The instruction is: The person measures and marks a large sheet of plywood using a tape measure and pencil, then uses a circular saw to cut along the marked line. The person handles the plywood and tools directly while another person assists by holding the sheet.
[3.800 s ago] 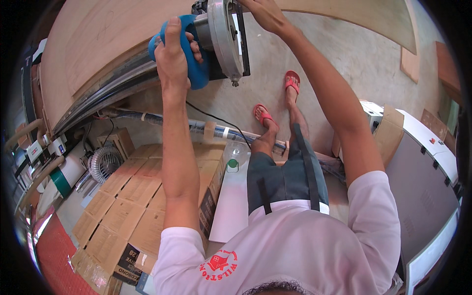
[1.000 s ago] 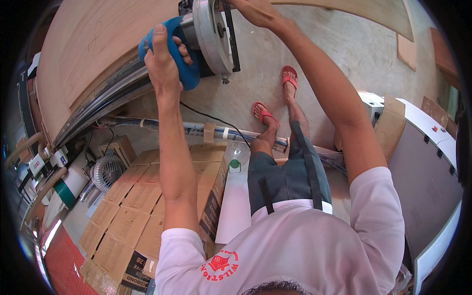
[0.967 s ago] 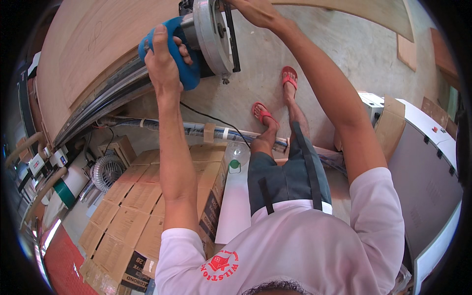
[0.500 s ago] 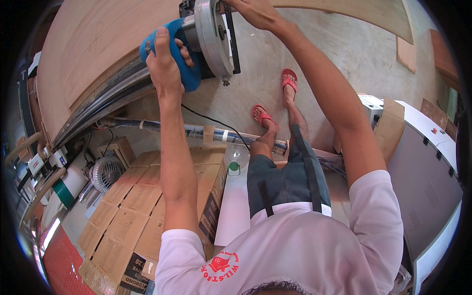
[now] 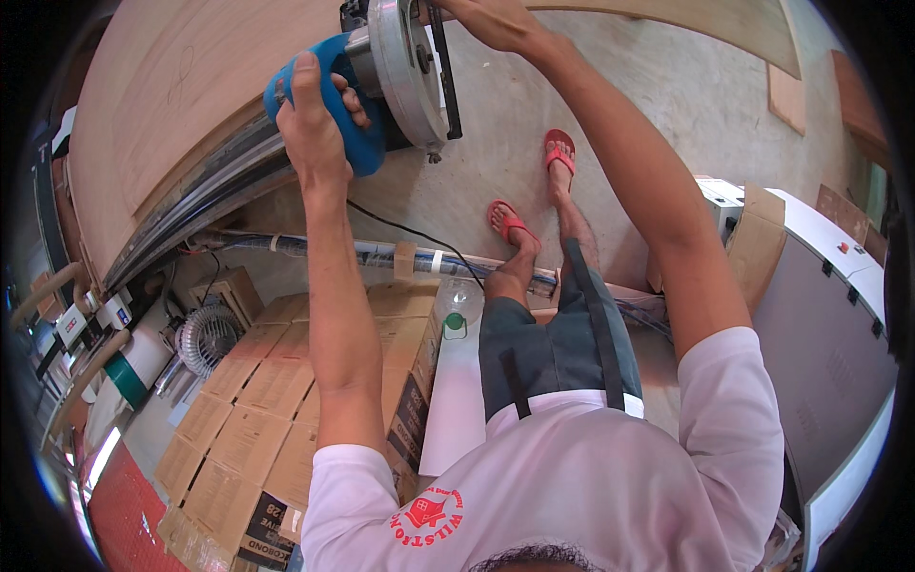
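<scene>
My left hand (image 5: 319,114) is wrapped round the blue handle of a circular saw (image 5: 398,71), thumb on top and fingers through the grip. The saw's round metal guard and dark base plate face right. My right hand (image 5: 491,21) reaches to the upper edge of the view, close beside the base plate; its fingers are mostly cut off or hidden. Under and left of the saw lies a large plywood sheet (image 5: 191,86), with dark metal rails (image 5: 205,195) along its near edge. A black cord (image 5: 405,227) hangs below the saw toward my legs.
Stacked cardboard boxes (image 5: 253,419) stand at lower left, with a clear bottle (image 5: 457,303) beside them. A small fan (image 5: 207,340) sits farther left. Wrapped pipes (image 5: 381,255) run low before my legs. On the right is a grey cabinet (image 5: 829,353); a wood strip (image 5: 705,29) lies at upper right.
The saw and my left hand have shifted slightly left. My right hand has moved a little left too, and the hold on the saw handle is the same.
</scene>
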Demonstrator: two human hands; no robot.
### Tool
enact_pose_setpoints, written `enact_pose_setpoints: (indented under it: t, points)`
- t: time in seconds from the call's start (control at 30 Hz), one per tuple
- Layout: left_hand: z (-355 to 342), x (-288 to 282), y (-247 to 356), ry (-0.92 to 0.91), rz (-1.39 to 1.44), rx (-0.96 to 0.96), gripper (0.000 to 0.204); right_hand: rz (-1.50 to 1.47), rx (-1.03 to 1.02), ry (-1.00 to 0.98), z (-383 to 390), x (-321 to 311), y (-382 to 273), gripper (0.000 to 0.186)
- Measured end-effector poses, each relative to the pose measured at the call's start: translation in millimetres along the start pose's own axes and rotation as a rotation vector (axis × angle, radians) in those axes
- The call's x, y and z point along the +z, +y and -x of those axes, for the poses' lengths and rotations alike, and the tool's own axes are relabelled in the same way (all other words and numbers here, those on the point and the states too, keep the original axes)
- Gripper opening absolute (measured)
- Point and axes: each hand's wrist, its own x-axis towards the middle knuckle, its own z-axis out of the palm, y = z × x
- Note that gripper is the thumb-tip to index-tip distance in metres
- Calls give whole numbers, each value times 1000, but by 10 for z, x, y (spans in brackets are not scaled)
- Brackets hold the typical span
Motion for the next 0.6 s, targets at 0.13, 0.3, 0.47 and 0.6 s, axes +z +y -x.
enact_pose_setpoints:
  t: [0.13, 0.3, 0.47, 0.6]
  points:
    - [-13, 3, 4, -1, 15, -9, 58, -13, -54, 41, -38, 34, 33, 32]
    - [-39, 7, 18, -3, 11, -11, 58, -101, 80, -104, -72, -3, 57, 32]
    - [-56, 22, 30, 0, 3, -8, 59, -173, 109, -107, -114, -41, 40, 36]
    - [-63, 31, 46, 6, 0, -14, 58, -123, 20, -7, -124, -26, 35, 41]
